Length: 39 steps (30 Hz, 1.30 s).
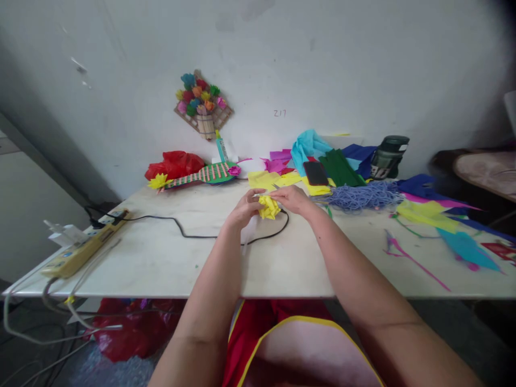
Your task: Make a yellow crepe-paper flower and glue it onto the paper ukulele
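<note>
Both my hands meet over the middle of the white table, closed on a crumpled yellow paper flower. My left hand pinches its left side with curled fingers. My right hand grips its right side from above. A black cable loops on the table just under and behind my hands. Yellow paper sheets lie right behind the flower.
Coloured paper sheets, a black phone, a purple string heap and a dark jar crowd the back right. Paper scraps lie at right. A paper guitar, red bag and power strip sit left.
</note>
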Available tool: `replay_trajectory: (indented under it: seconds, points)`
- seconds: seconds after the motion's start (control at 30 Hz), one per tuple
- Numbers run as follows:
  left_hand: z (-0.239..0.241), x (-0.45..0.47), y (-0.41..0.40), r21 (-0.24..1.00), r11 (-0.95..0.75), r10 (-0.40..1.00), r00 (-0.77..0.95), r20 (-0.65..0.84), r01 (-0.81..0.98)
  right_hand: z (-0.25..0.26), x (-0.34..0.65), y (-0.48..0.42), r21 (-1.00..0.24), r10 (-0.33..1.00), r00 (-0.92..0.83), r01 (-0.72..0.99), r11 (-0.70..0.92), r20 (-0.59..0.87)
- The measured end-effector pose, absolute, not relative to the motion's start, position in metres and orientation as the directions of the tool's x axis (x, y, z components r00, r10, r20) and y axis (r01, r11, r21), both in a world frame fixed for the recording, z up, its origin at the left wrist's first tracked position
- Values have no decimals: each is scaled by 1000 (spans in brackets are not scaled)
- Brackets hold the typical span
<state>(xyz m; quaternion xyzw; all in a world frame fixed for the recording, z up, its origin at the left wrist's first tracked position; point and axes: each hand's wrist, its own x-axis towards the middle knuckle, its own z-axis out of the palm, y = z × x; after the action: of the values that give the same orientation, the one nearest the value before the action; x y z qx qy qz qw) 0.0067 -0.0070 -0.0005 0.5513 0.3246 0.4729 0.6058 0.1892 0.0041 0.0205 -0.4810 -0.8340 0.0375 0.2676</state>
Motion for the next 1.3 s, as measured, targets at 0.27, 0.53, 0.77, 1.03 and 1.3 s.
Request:
replay_trajectory:
  seconds: [0.27, 0.53, 0.77, 1.03, 1.3]
  points:
    - [-2, 11, -8, 985, -84, 939, 318, 128, -148, 24, 189, 1, -239, 804, -429, 801, 549, 411]
    - [-7, 14, -3, 980, -95, 947, 286, 143, -174, 28, 187, -5, -163, 779, -440, 816, 554, 447]
    - [-5, 13, -5, 964, -119, 956, 234, 176, -240, 27, 186, -4, -251, 764, -360, 796, 551, 536]
    - [-6, 13, -3, 964, -176, 959, 188, 214, -201, 29, 186, -7, -249, 717, -354, 769, 588, 600]
    - [-9, 12, -1, 956, -211, 950, 186, 249, -202, 30, 185, -10, -152, 712, -390, 809, 568, 584]
